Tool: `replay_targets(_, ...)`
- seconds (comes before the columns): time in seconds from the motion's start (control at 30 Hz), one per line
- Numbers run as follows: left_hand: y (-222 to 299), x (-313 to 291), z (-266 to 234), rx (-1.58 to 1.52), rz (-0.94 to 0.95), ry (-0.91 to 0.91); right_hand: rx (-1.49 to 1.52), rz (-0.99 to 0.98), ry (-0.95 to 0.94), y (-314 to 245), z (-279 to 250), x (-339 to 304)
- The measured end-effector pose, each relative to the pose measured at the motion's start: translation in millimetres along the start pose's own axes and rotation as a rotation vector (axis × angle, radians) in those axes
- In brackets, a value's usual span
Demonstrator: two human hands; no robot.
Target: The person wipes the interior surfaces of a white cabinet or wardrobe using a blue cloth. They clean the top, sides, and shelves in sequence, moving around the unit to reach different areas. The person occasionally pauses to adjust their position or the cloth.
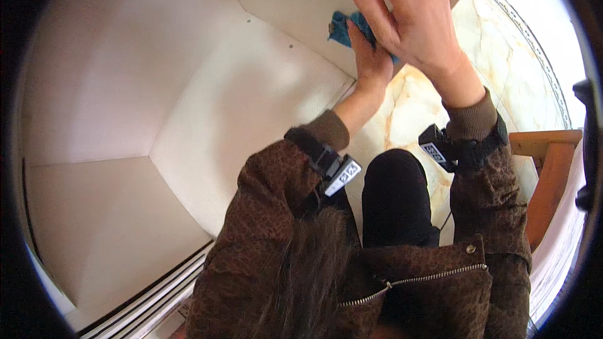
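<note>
A blue cloth (341,29) is bunched in my left hand (372,66), which presses it to the pale side panel (295,0) of a cabinet. The thumb lies across the cloth, and my other left fingers are mostly hidden. Above and to the right, my right hand (421,22) is raised beside the panel's front edge, its fingers stretched out and holding nothing visible. Part of the left hand and cloth is covered by the right hand. Whether the right fingertips touch the panel, I cannot tell.
The cabinet's white base board (239,107) spreads to the left, with small dark holes near the panel. Metal sliding tracks (151,295) run along the lower left. Marbled floor tiles (496,44) lie at the right, where a wooden stool (546,182) stands near my right forearm.
</note>
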State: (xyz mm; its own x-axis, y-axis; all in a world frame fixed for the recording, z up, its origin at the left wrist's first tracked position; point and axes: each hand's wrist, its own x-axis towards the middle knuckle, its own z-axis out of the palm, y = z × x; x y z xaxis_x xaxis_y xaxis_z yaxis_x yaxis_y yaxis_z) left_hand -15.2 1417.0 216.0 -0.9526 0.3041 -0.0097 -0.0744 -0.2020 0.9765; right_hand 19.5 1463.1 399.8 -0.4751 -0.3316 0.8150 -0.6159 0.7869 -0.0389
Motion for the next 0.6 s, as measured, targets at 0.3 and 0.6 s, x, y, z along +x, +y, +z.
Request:
replay_targets(0.3,38.6,104.7,-81.4,-0.406,0.304,-0.052,-0.234,-0.075,-0.036,10.1,32.3,2.3)
replay_targets(0.6,177.3,103.6,-80.2,0.445,0.811,0.127,-0.224,0.201,-0.132,1.2,26.2,-2.9)
